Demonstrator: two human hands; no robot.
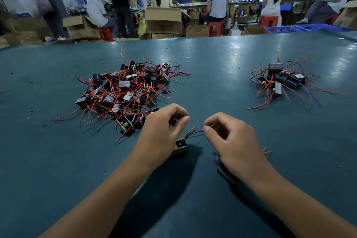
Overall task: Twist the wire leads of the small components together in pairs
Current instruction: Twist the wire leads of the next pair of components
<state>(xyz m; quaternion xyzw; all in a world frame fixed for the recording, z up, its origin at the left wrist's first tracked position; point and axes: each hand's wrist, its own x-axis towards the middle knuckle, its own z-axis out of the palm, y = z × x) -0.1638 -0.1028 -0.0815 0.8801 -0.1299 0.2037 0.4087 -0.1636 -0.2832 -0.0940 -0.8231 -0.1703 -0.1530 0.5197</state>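
Observation:
A small black component [180, 147] with a yellow part lies on the green table, half under my left hand [162, 131]. Red and black leads [191, 133] rise from it toward the gap between my hands. My left hand's fingers are curled, thumb pressed to fingertips; whether it pinches a lead I cannot make out. My right hand [231, 141] pinches the tip of the black lead between thumb and forefinger. Under my right wrist lies a second black component [225, 174], mostly hidden, with red lead ends [266, 150] poking out to the right.
A big heap of black components with red leads [125, 91] sits at the left middle of the table [212, 75]. A smaller pile [280, 81] lies at the right. Beyond the far edge are cardboard boxes, red stools and several seated people.

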